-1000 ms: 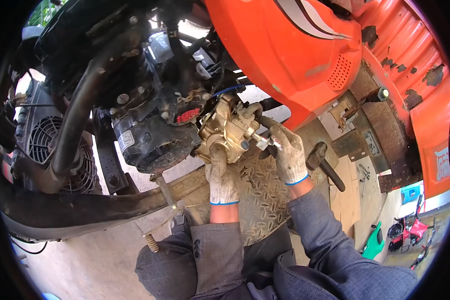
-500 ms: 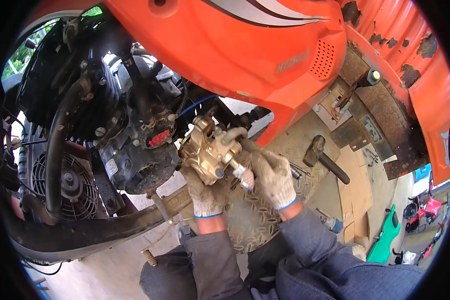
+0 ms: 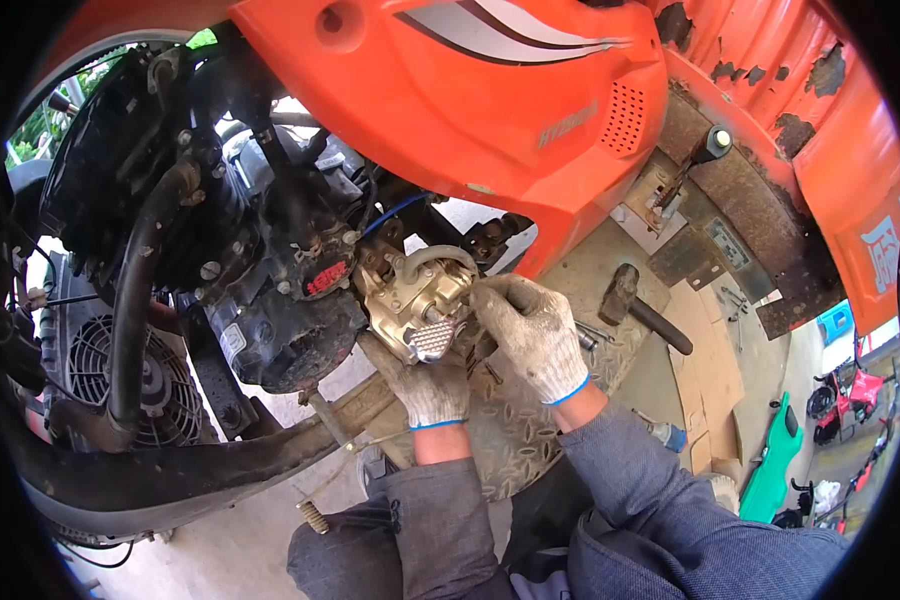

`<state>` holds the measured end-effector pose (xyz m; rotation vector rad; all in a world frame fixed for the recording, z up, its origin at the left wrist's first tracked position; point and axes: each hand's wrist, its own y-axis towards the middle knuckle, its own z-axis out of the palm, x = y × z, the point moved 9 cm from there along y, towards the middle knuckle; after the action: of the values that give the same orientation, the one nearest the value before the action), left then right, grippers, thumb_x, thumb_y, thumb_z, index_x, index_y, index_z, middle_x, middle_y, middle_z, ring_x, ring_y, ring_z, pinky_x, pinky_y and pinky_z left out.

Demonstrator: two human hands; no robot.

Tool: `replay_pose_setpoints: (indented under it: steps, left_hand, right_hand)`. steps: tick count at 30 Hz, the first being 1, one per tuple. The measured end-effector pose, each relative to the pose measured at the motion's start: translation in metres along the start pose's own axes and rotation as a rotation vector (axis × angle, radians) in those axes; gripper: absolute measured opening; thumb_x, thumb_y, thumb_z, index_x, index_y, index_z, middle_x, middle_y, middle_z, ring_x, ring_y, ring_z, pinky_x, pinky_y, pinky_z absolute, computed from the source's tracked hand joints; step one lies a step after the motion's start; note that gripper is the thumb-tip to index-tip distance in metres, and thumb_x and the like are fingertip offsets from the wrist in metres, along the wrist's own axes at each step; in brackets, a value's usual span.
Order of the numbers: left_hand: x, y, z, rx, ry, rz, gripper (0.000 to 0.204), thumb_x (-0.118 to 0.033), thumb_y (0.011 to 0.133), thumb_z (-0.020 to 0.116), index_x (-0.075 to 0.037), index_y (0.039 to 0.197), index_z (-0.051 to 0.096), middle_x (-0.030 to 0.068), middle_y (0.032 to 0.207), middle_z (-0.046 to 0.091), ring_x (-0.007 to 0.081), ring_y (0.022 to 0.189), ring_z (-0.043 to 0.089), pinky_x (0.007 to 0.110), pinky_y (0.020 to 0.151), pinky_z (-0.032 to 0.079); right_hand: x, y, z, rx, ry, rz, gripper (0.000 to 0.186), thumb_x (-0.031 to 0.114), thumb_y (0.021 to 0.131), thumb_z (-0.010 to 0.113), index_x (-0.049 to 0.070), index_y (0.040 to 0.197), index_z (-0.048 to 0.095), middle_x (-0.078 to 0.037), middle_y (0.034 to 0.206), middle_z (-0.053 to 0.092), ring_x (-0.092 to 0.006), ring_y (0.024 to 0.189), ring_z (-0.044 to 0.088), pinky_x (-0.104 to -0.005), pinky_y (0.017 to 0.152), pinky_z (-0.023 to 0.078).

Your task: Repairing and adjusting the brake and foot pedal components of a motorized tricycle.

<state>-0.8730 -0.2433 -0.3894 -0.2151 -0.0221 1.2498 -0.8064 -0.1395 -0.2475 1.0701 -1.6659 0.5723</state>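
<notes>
My left hand (image 3: 422, 388), in a soiled white glove, grips the gold-coloured metal housing (image 3: 395, 298) from below, its fingertips hidden behind it. The housing sits against the black engine (image 3: 285, 330), right of a red patch; I cannot tell whether it is attached. It has a curved hose on top and a short fitting with a checkered silver end (image 3: 432, 342). My right hand (image 3: 530, 338), gloved too, is closed at the housing's right side, index finger curled by the fitting; what its fingertips hold is hidden.
An orange body panel (image 3: 510, 110) overhangs the engine. Left are a tube (image 3: 140, 290) and fan (image 3: 145, 385). On the treadplate (image 3: 515, 455) and nearby floor lie a hammer (image 3: 645, 318), sockets, bolts and cardboard (image 3: 710, 380). Rusted metal (image 3: 730, 190) and a green object (image 3: 770, 465) are at right.
The housing has turned and tilted, bringing the hose across its top and the checkered end lower left. Both hands shifted with it, the right one curling higher. The head view has moved too.
</notes>
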Motion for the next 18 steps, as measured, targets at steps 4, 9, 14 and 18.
replay_pose_setpoints:
  steps: [4,9,14,18]
  left_hand:
    - [-0.004,0.006,-0.016,-0.039,0.093,-0.094,0.09,-0.085,0.102,0.035,-0.022,0.165,0.042,0.0135,0.162,0.05,0.0397,0.144,0.053,0.063,0.116,0.049]
    - [-0.018,0.006,0.002,0.174,0.3,-0.033,0.105,-0.09,0.095,0.044,-0.017,0.17,0.033,0.0083,0.168,0.046,0.0333,0.152,0.046,0.056,0.124,0.044]
    - [-0.011,-0.001,0.016,0.236,0.241,-0.108,0.102,-0.088,0.095,0.047,-0.019,0.169,0.033,0.0105,0.169,0.043,0.036,0.15,0.048,0.06,0.12,0.047]
    - [-0.002,0.0,0.008,0.148,0.131,-0.15,0.1,-0.09,0.097,0.036,-0.021,0.169,0.034,0.0122,0.167,0.045,0.0377,0.148,0.05,0.062,0.117,0.05]
  right_hand:
    - [-0.01,-0.006,0.003,0.03,0.062,0.125,0.029,0.023,0.104,0.071,-0.004,0.113,0.077,-0.012,0.092,0.078,-0.0128,0.084,0.072,-0.0324,0.077,0.059]
    - [-0.015,-0.001,-0.004,-0.071,0.204,0.162,0.028,0.023,0.105,0.069,-0.004,0.109,0.077,-0.008,0.085,0.075,-0.0084,0.076,0.064,-0.0302,0.069,0.054]
    - [-0.011,-0.003,-0.003,-0.1,0.086,0.114,0.029,0.023,0.104,0.07,-0.004,0.109,0.077,-0.008,0.085,0.075,-0.0102,0.076,0.065,-0.0316,0.07,0.055]
    - [0.002,-0.005,0.001,-0.087,0.061,0.032,0.025,0.02,0.103,0.072,-0.004,0.11,0.078,-0.01,0.087,0.077,-0.0105,0.081,0.068,-0.0315,0.074,0.057]
